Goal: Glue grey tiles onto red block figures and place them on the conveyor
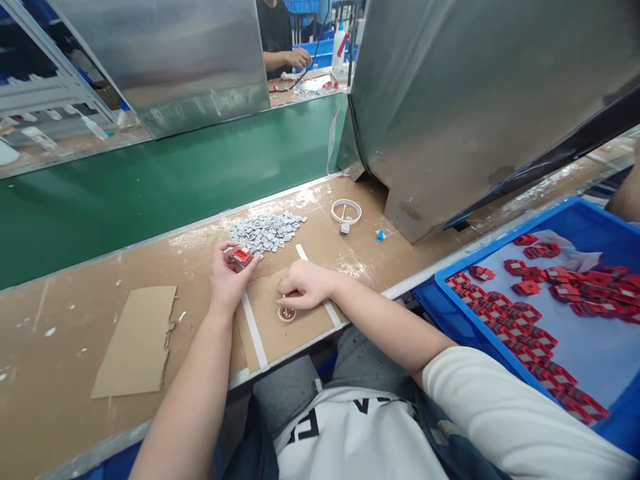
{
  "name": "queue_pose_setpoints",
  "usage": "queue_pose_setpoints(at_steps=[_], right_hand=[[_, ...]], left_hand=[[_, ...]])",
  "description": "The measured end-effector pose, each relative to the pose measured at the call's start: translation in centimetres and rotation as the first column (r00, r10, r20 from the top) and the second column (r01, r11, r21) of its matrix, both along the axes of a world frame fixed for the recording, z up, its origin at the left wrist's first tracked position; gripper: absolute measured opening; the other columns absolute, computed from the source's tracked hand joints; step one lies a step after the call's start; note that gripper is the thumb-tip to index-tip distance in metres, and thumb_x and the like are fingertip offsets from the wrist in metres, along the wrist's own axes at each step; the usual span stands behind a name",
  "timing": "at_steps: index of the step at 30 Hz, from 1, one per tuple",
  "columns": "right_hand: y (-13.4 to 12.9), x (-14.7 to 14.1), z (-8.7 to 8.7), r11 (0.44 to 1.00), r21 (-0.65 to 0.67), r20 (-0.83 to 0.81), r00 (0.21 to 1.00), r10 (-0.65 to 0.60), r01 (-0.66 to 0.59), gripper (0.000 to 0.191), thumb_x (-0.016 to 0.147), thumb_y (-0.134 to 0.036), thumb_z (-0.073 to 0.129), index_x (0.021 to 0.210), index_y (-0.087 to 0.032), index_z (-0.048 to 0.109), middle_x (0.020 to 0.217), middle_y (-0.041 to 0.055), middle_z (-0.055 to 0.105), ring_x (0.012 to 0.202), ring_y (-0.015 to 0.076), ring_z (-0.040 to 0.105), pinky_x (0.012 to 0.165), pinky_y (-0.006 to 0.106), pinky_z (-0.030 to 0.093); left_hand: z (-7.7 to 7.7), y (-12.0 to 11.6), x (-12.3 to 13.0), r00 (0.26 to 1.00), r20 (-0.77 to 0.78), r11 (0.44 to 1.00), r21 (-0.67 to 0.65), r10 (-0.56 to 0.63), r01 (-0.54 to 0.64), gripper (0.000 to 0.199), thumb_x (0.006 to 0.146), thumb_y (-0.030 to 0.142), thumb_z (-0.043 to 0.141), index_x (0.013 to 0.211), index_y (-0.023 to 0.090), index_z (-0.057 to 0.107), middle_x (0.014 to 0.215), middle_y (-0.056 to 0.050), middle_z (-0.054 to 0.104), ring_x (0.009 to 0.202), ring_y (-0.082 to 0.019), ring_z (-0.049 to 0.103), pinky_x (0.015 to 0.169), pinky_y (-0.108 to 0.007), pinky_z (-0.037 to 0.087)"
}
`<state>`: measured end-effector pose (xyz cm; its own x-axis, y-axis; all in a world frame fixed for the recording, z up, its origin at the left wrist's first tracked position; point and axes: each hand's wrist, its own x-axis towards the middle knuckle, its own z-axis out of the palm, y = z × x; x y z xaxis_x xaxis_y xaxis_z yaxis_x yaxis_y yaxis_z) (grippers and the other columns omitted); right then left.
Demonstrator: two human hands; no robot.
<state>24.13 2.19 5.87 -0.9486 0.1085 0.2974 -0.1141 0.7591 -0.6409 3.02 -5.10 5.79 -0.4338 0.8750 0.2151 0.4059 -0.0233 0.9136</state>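
Note:
My left hand (230, 275) is closed around a small red plastic part (241, 255) with a hollow in its top and a light grey edge. It is held just above the table, near a pile of small flat grey squares (265, 231). My right hand (303, 283) is pinched over a small round dish (287, 314) with brownish contents. From its fingertips a thin pale stick (285, 305) points down into the dish; most of the stick is hidden by the fingers. The dish rests on a cardboard sheet (280, 343) with white tape strips.
A tape ring (346, 212) and a small blue piece (381, 235) lie at the back right. On the left is a torn cardboard piece (135, 340). At right, a blue tray (443, 283) holds many red parts. Beyond metal panels, another person's hand (299, 59) shows.

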Motion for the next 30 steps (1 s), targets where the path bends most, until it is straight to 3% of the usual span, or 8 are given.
queue_pose_setpoints(at_steps=[4,6,9,11,15,18,25,30], right_hand=[[0.2,0.1,0.0,0.996,-0.031,0.058,0.995,-0.077,0.079,0.05,0.101,-0.053,0.053,0.064,-0.019,0.049,0.061,-0.0026,0.051,0.058,0.0115,0.043,0.062,0.026,0.028],[0.9,-0.4,0.1,0.958,-0.073,0.077,0.96,-0.271,0.276,0.05,0.105,-0.052,0.047,0.069,-0.018,0.056,0.065,-0.001,0.055,0.063,0.0125,0.048,0.064,0.025,0.029],[2.8,-2.0,0.4,0.754,-0.06,0.094,0.755,-0.649,0.655,0.037,0.105,-0.041,0.05,0.084,-0.017,0.068,0.079,0.0025,0.066,0.075,0.0152,0.056,0.069,0.025,0.033],[4.2,-3.4,0.9,0.667,0.018,0.106,0.661,-0.742,0.745,0.024,0.102,-0.034,0.058,0.094,-0.017,0.073,0.092,0.0056,0.071,0.084,0.0169,0.06,0.072,0.026,0.036],[5.7,-5.4,1.2,0.648,0.262,0.241,0.602,-0.761,0.715,0.025,0.101,-0.036,0.061,0.094,-0.017,0.075,0.102,0.011,0.073,0.09,0.0197,0.065,0.071,0.028,0.039],[6.4,-6.2,-0.1,0.651,0.335,0.283,0.587,-0.759,0.681,0.032,0.101,-0.044,0.057,0.088,-0.02,0.073,0.099,0.0097,0.074,0.088,0.0225,0.068,0.067,0.031,0.04],[7.3,-5.5,-3.6,0.656,0.29,0.194,0.629,-0.753,0.697,0.033,0.093,-0.05,0.048,0.086,-0.028,0.072,0.103,0.0096,0.075,0.09,0.0295,0.072,0.063,0.038,0.046],[8.0,-4.7,-5.2,0.689,0.134,0.103,0.681,-0.725,0.713,0.029,0.086,-0.058,0.051,0.086,-0.038,0.071,0.11,0.0119,0.077,0.092,0.0339,0.073,0.069,0.049,0.051]], left_hand=[[0.0,0.2,-0.2,0.998,0.045,0.998,0.02,0.051,-0.052,0.057,0.075,0.046,0.082,0.115,0.023,0.049,0.091,0.0,0.068,0.074,-0.014,0.064,0.068,-0.024,0.051],[0.0,0.3,-0.3,0.997,0.06,0.999,0.013,0.038,-0.039,0.056,0.076,0.047,0.081,0.114,0.023,0.048,0.092,-0.001,0.068,0.077,-0.014,0.065,0.07,-0.025,0.052],[-0.4,0.5,-0.5,0.996,0.088,0.999,0.024,0.022,-0.024,0.056,0.077,0.047,0.08,0.116,0.023,0.048,0.096,-0.002,0.068,0.079,-0.015,0.066,0.073,-0.026,0.053],[-0.6,0.4,-0.5,0.994,0.102,0.999,0.022,0.029,-0.032,0.055,0.078,0.047,0.079,0.117,0.023,0.048,0.098,-0.001,0.068,0.079,-0.015,0.067,0.074,-0.026,0.053],[-1.1,-0.2,-0.2,0.975,0.218,0.996,0.074,0.038,-0.055,0.053,0.077,0.042,0.084,0.114,0.024,0.05,0.094,-0.001,0.069,0.08,-0.015,0.068,0.078,-0.027,0.055],[-1.7,-0.1,-0.1,0.968,0.24,0.994,0.072,0.068,-0.088,0.055,0.072,0.036,0.09,0.11,0.025,0.052,0.095,-0.001,0.07,0.081,-0.015,0.069,0.079,-0.027,0.054],[-1.9,0.1,0.1,0.971,0.21,0.993,-0.023,0.115,-0.113,0.063,0.064,0.035,0.096,0.113,0.028,0.058,0.093,-0.002,0.073,0.082,-0.019,0.07,0.08,-0.032,0.058],[-2.1,0.0,0.1,0.971,0.199,0.991,-0.055,0.131,-0.122,0.066,0.059,0.042,0.098,0.112,0.029,0.062,0.094,-0.004,0.074,0.083,-0.021,0.071,0.082,-0.035,0.059]])
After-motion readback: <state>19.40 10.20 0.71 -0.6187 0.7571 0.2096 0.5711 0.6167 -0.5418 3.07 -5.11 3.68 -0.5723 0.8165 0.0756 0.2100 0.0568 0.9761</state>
